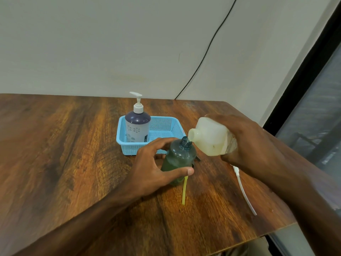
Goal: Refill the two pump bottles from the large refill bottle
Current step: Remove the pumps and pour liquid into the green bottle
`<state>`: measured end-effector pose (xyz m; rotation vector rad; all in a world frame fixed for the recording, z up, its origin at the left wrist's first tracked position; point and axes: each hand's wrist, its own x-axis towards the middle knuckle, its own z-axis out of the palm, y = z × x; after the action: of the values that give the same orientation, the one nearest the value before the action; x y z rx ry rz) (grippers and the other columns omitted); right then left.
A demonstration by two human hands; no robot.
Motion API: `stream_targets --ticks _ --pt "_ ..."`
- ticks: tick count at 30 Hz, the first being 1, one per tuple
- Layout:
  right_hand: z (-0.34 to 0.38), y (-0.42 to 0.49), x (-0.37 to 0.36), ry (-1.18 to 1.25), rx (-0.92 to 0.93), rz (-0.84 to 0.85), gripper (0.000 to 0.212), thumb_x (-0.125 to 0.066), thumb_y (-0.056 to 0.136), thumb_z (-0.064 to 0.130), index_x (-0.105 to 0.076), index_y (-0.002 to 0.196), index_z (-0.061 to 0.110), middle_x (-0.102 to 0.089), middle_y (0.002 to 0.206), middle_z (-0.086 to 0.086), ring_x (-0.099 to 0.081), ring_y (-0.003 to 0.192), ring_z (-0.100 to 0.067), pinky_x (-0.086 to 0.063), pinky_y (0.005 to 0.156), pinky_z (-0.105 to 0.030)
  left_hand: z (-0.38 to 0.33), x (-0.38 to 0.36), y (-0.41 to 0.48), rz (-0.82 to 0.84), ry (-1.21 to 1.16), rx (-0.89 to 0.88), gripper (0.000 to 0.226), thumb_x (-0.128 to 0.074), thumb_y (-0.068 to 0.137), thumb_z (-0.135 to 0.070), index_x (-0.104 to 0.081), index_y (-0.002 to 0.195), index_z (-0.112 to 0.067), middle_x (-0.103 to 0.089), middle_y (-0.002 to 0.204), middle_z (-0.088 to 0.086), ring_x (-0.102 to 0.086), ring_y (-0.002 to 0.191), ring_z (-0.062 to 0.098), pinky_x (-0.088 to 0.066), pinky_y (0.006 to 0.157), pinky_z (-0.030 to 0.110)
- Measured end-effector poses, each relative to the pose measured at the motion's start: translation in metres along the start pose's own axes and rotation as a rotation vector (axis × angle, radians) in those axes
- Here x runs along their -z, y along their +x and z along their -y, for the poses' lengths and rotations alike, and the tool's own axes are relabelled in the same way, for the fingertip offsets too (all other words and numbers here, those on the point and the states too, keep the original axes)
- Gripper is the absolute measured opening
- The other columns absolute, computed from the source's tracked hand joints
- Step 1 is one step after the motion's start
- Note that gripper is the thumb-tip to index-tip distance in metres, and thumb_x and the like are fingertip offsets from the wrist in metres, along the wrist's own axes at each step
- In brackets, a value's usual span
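Our left hand (156,169), before the basket (166,124) where the second pump bottle (137,126) stood capped, curled round the open green bottle (178,161), steadying it on the table (73,145). The refill bottle (212,137), tilted with its mouth at the green neck, apparently to pour, was gripped by our right hand (245,143).

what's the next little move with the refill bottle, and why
Probably tip the refill bottle a little further with the right hand, keeping its mouth at the open neck of the green bottle. The mouth already meets the neck, the left hand steadies the green bottle, and no stream shows yet.
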<state>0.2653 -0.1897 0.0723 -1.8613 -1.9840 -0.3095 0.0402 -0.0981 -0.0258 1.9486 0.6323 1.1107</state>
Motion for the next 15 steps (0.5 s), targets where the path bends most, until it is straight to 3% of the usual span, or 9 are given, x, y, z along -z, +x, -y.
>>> stream_targets --ticks 6,10,15 --pt "0.001 -0.0003 0.0004 0.003 -0.001 0.001 0.08 -0.092 0.068 0.019 -0.057 0.141 0.021 -0.064 0.133 -0.001 -0.055 0.125 -0.021 -0.047 0.097 -0.036 -0.0018 -0.0003 0.0002 -0.011 0.005 -0.001 0.063 -0.093 0.064 -0.045 -0.061 0.117 -0.048 -0.062 0.121 -0.036 -0.056 0.116 -0.011 -0.047 0.087 0.005" --pt "-0.0014 0.001 -0.0014 0.011 0.008 -0.004 0.077 -0.092 0.068 0.019 -0.059 0.138 0.022 -0.065 0.13 0.0 -0.056 0.123 -0.02 -0.048 0.095 -0.035 -0.0006 -0.0006 0.0001 -0.014 0.0 0.0 0.064 -0.093 0.064 -0.045 -0.062 0.12 -0.046 -0.063 0.121 -0.034 -0.057 0.118 -0.009 -0.049 0.089 0.008" --pt "-0.0029 0.0005 -0.003 0.009 -0.017 0.002 0.083 -0.091 0.069 0.023 -0.054 0.144 0.022 -0.062 0.137 0.0 -0.053 0.13 -0.021 -0.048 0.104 -0.044 -0.0009 -0.0003 -0.0003 -0.016 0.001 -0.002 0.064 -0.093 0.063 -0.046 -0.061 0.119 -0.047 -0.063 0.12 -0.034 -0.057 0.117 -0.01 -0.047 0.088 0.005"
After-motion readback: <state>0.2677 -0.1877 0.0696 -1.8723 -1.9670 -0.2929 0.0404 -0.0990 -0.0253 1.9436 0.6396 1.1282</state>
